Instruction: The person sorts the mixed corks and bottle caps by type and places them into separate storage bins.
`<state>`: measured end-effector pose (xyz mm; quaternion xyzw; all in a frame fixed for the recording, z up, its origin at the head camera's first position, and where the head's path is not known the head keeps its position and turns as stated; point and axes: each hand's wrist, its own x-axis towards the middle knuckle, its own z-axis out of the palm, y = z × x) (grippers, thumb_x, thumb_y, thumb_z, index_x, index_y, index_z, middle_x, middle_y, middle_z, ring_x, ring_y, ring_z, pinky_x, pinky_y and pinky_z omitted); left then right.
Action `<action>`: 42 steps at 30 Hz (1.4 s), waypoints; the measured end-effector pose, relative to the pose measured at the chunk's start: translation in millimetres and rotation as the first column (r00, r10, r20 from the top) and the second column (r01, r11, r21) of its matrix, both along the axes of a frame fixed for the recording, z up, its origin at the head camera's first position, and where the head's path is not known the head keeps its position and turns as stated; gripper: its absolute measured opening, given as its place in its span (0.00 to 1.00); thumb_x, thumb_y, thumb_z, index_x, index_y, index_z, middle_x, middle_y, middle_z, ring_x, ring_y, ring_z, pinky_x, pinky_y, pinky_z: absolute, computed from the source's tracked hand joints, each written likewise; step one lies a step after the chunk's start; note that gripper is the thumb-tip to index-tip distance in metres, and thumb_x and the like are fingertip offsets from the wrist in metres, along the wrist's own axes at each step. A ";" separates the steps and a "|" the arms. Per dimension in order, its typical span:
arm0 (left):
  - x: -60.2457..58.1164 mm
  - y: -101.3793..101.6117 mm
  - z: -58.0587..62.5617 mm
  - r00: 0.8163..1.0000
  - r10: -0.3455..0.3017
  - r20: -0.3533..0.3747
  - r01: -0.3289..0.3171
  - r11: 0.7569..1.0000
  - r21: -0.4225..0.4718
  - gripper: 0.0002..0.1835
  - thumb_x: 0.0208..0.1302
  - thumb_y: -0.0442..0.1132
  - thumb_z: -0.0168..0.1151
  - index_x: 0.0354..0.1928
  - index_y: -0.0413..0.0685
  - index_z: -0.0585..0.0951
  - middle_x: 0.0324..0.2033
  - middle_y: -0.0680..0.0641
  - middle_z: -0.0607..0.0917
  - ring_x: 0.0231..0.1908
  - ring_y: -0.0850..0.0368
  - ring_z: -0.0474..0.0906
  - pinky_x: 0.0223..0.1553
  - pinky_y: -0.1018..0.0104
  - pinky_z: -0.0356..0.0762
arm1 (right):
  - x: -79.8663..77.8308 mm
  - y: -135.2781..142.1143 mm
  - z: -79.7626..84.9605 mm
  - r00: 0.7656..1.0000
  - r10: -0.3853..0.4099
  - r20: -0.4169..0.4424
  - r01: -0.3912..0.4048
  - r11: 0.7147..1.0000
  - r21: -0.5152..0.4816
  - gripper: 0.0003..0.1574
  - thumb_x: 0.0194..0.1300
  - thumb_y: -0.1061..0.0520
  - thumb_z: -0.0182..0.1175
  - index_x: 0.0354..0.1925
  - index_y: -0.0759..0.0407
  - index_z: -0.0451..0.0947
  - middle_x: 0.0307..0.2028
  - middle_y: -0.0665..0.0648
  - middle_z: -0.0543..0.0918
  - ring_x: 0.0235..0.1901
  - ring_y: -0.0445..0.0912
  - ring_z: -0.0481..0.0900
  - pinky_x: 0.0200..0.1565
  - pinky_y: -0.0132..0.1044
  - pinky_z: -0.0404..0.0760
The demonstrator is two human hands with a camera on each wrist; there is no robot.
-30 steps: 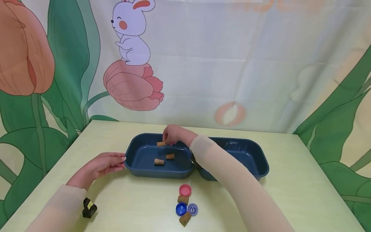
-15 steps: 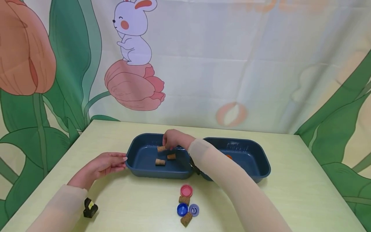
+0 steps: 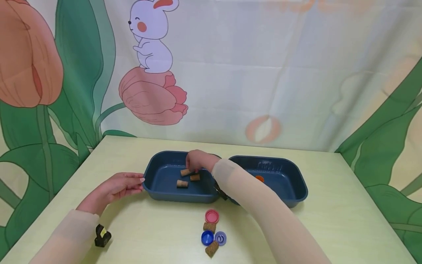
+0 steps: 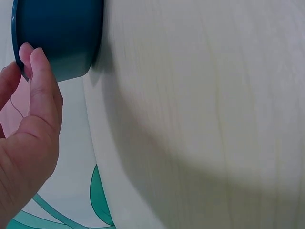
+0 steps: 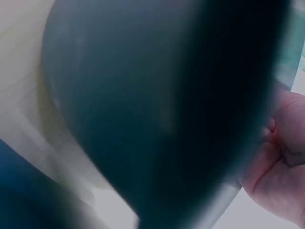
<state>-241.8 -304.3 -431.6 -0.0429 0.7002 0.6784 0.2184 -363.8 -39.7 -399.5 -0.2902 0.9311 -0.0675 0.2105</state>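
Observation:
Inside the left dark-blue tray (image 3: pixel 184 198), my right hand (image 3: pixel 199 160) pinches a cork (image 3: pixel 185 172) low over the bottom. Two other corks lie there: a darker one (image 3: pixel 195 177) close to the held cork and a paler one (image 3: pixel 182 184) nearer the front wall. My left hand (image 3: pixel 122 186) holds the tray's left end by the rim, and in the left wrist view the thumb and fingertips meet at the rim of the tray (image 4: pixel 62 38). A blurred tray wall (image 5: pixel 114 95) hides the right fingertips in the right wrist view.
The right dark-blue tray (image 3: pixel 298 183) has an orange cap (image 3: pixel 259 178) in it, partly behind the sleeve. In front lie a pink cap (image 3: pixel 212 216), a blue cap (image 3: pixel 207 238), a purple cap (image 3: pixel 220 238) and two corks (image 3: pixel 212 249). A printed curtain hangs behind.
My right hand has lowered the cork from near the left tray's back wall towards its bottom. The orange cap in the right tray has come into sight. My left hand stays at the rim.

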 end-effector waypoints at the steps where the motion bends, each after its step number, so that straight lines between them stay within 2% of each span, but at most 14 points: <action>1: -0.3 0.2 0.3 1.000 0.002 0.003 -0.002 1.000 -0.001 0.19 0.76 0.34 0.57 0.62 0.29 0.72 0.31 0.55 0.89 0.34 0.64 0.88 0.43 0.72 0.89 | 0.2 0.1 -0.4 1.000 -0.005 0.004 0.005 1.000 0.008 0.06 0.73 0.62 0.59 0.43 0.59 0.84 0.40 0.54 0.86 0.28 0.39 0.76 0.35 0.31 0.77; 8: 0.0 0.9 1.6 1.000 0.008 0.013 -0.008 1.000 -0.007 0.21 0.76 0.34 0.57 0.63 0.28 0.71 0.30 0.55 0.89 0.33 0.64 0.88 0.43 0.72 0.89 | 1.0 -0.3 -4.0 1.000 -0.006 0.001 0.006 0.999 0.033 0.06 0.74 0.62 0.58 0.38 0.57 0.82 0.34 0.51 0.80 0.26 0.39 0.73 0.33 0.32 0.74; 13: -0.3 0.6 1.8 1.000 0.004 0.010 -0.004 1.000 -0.001 0.21 0.76 0.34 0.57 0.63 0.28 0.71 0.30 0.55 0.89 0.33 0.64 0.88 0.43 0.72 0.89 | 0.9 -0.5 -4.7 1.000 -0.009 -0.006 0.009 0.999 0.038 0.05 0.72 0.61 0.60 0.42 0.58 0.84 0.33 0.51 0.81 0.26 0.39 0.72 0.32 0.31 0.74; 16: -1.1 0.9 0.8 1.000 0.004 0.009 -0.004 1.000 0.002 0.21 0.76 0.34 0.57 0.63 0.27 0.71 0.30 0.55 0.89 0.34 0.64 0.88 0.43 0.72 0.89 | 1.2 0.3 -3.3 1.000 -0.019 0.015 0.019 0.999 0.046 0.09 0.73 0.60 0.61 0.48 0.58 0.85 0.38 0.54 0.86 0.28 0.40 0.74 0.33 0.31 0.76; 19: -1.7 1.1 -0.3 1.000 0.004 0.010 -0.005 1.000 0.001 0.21 0.76 0.35 0.57 0.64 0.27 0.70 0.31 0.55 0.89 0.34 0.64 0.88 0.43 0.72 0.89 | 2.2 3.0 1.3 0.998 -0.021 0.067 0.017 0.998 0.060 0.15 0.75 0.58 0.59 0.55 0.58 0.84 0.49 0.57 0.88 0.36 0.42 0.80 0.37 0.33 0.80; 21: -1.7 1.3 -0.9 1.000 0.005 0.009 -0.005 1.000 -0.004 0.22 0.76 0.35 0.57 0.64 0.27 0.70 0.31 0.55 0.89 0.34 0.64 0.88 0.43 0.72 0.89 | 3.1 6.0 6.7 0.994 -0.018 0.104 0.011 0.998 0.063 0.17 0.76 0.58 0.58 0.59 0.58 0.82 0.54 0.58 0.87 0.43 0.46 0.84 0.42 0.35 0.82; 24: -1.0 1.1 -0.5 1.000 0.005 0.007 -0.005 1.000 -0.010 0.23 0.76 0.35 0.56 0.65 0.26 0.69 0.30 0.55 0.89 0.34 0.64 0.88 0.43 0.72 0.89 | 4.2 11.8 18.8 0.989 -0.009 0.149 0.004 0.999 0.035 0.20 0.77 0.59 0.56 0.62 0.60 0.80 0.57 0.60 0.87 0.52 0.51 0.86 0.50 0.39 0.86; 28: -0.4 0.3 0.9 1.000 0.009 0.007 -0.009 1.000 -0.017 0.24 0.76 0.35 0.57 0.65 0.25 0.68 0.30 0.55 0.89 0.33 0.64 0.88 0.43 0.72 0.89 | 2.3 18.3 39.1 0.985 0.014 0.170 -0.013 1.000 -0.005 0.21 0.77 0.59 0.54 0.63 0.64 0.78 0.56 0.62 0.87 0.54 0.53 0.86 0.56 0.41 0.86; 34: 0.7 -0.6 2.5 1.000 0.018 0.016 -0.017 1.000 -0.019 0.25 0.76 0.35 0.57 0.66 0.25 0.67 0.30 0.55 0.89 0.33 0.64 0.88 0.42 0.72 0.89 | 1.3 28.3 64.6 0.991 0.052 0.127 -0.046 0.998 -0.052 0.20 0.78 0.59 0.53 0.63 0.63 0.79 0.55 0.62 0.87 0.53 0.52 0.87 0.54 0.38 0.87; 42: -0.2 -0.3 1.8 1.000 0.008 0.002 -0.008 0.999 -0.033 0.26 0.76 0.36 0.58 0.67 0.24 0.67 0.31 0.55 0.89 0.34 0.64 0.88 0.42 0.73 0.89 | 13.3 57.8 91.6 0.990 0.132 0.041 -0.126 0.985 -0.120 0.20 0.78 0.59 0.53 0.62 0.64 0.79 0.53 0.63 0.88 0.51 0.52 0.88 0.52 0.36 0.86</action>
